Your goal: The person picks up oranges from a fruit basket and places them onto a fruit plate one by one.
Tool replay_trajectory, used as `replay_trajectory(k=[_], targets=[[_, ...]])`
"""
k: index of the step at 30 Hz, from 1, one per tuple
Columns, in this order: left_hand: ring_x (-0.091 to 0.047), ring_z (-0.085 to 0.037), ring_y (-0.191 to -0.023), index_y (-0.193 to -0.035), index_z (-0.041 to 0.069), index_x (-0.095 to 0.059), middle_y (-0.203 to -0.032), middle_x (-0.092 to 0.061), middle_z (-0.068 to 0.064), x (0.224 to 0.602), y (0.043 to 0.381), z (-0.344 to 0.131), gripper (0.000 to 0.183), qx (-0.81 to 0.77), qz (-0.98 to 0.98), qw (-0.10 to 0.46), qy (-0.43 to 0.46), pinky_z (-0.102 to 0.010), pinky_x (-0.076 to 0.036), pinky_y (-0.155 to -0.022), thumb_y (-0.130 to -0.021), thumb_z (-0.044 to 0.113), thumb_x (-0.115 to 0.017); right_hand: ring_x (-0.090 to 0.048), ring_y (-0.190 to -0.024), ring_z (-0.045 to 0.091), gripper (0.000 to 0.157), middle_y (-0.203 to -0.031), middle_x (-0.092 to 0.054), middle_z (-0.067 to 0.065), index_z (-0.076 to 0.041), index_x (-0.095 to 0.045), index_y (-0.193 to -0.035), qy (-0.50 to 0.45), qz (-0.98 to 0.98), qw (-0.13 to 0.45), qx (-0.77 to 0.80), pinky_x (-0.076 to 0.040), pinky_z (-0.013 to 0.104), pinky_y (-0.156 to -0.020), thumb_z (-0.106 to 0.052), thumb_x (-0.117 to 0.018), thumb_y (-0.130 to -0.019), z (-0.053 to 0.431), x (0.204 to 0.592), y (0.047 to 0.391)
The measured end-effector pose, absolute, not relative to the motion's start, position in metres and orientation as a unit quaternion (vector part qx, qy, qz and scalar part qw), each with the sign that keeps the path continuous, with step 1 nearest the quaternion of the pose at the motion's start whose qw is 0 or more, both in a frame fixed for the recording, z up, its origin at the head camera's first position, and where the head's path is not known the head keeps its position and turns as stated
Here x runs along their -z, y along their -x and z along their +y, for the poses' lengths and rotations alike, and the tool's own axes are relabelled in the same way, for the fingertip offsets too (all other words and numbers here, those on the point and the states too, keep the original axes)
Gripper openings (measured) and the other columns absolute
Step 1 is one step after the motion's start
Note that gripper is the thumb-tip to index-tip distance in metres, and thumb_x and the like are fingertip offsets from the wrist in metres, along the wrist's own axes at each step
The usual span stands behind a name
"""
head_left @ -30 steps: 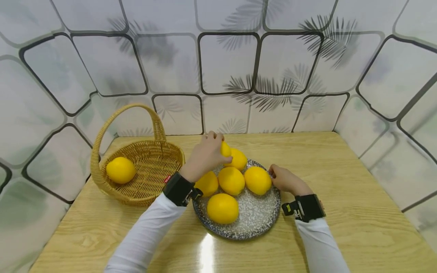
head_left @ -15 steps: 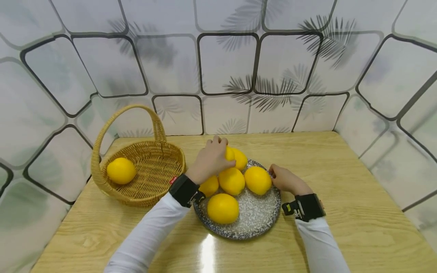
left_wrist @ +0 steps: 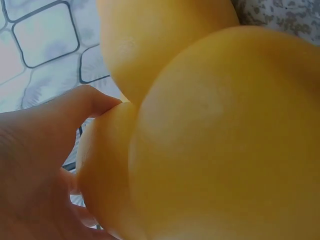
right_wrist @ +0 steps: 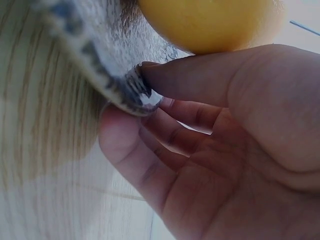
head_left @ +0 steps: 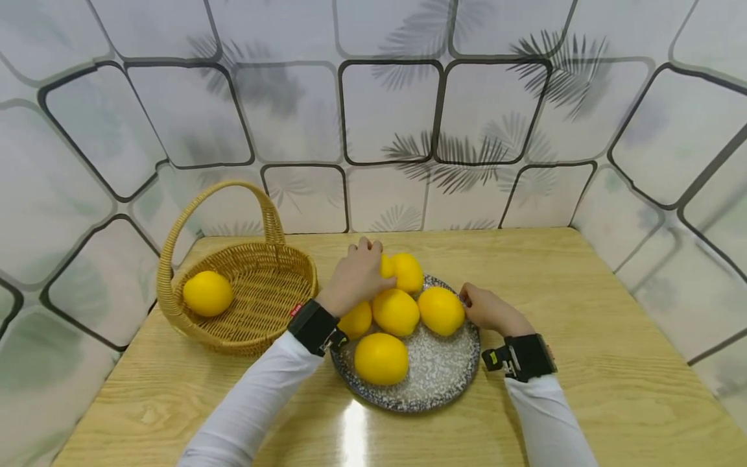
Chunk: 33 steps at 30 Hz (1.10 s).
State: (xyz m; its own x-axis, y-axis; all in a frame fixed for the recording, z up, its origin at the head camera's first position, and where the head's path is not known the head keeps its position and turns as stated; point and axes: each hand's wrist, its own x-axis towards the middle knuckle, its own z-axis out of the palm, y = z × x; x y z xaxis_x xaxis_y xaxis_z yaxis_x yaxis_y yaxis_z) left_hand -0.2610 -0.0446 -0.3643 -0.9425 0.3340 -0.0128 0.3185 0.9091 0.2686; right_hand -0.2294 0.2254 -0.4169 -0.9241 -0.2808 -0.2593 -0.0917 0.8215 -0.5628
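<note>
At the back left of the speckled grey plate (head_left: 434, 383), my left hand (head_left: 357, 277) grips a yellow lemon (head_left: 386, 266), mostly hidden by the hand in the head view. The left wrist view has thumb and fingers curled round that lemon (left_wrist: 105, 160), which sits against other lemons. Several more lie on the plate, among them a back lemon (head_left: 407, 272), a middle lemon (head_left: 395, 312), a right lemon (head_left: 441, 311) and a front lemon (head_left: 381, 359). My right hand (head_left: 489, 307) pinches the plate's right rim (right_wrist: 132, 95) between thumb and fingers.
A wicker basket (head_left: 274, 285) with a tall arched handle stands left of the plate, one lemon (head_left: 207, 294) inside it. Beneath everything is a light wooden table (head_left: 613, 363). Patterned panels (head_left: 388, 110) enclose the back and sides.
My left hand has come down a little with its lemon, shifting right and then slightly back left beside the back lemon. The right hand keeps its hold on the plate's rim.
</note>
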Motion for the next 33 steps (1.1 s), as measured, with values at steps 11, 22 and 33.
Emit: replay_trajectory(k=[11,22,33], targets=[[-0.053,-0.04,-0.119,-0.15,0.004,-0.041,-0.138,-0.047,-0.025,0.38,0.264,-0.047,0.075,-0.138,0.974,0.047,-0.172,-0.048,-0.057,-0.084,-0.095,0.049,-0.066,-0.054,-0.084,0.026,0.022,-0.103,-0.06,0.022,0.006,-0.051,-0.12,0.098,0.94,0.168,0.279,-0.046,0.035,-0.07,-0.005,-0.048,-0.101,0.225,0.416,0.229],[-0.053,-0.042,-0.126,-0.151,0.005,-0.041,-0.145,-0.045,-0.025,0.382,0.261,-0.042,0.076,-0.149,0.973,0.07,-0.162,-0.051,-0.056,-0.092,-0.096,0.05,-0.066,-0.053,-0.082,0.026,0.019,-0.098,-0.059,0.02,0.005,-0.051,-0.116,0.101,0.94,0.166,0.281,-0.045,0.034,-0.068,-0.004,-0.047,-0.1,0.224,0.418,0.229],[-0.051,-0.039,-0.13,-0.151,0.005,-0.042,-0.148,-0.045,-0.023,0.384,0.262,-0.042,0.062,-0.157,0.97,0.08,-0.166,-0.05,-0.055,-0.095,-0.104,0.043,-0.054,-0.055,-0.084,0.027,0.021,-0.102,-0.06,0.022,0.007,-0.051,-0.118,0.095,0.941,0.17,0.276,-0.047,0.035,-0.069,-0.005,-0.047,-0.1,0.224,0.417,0.23]])
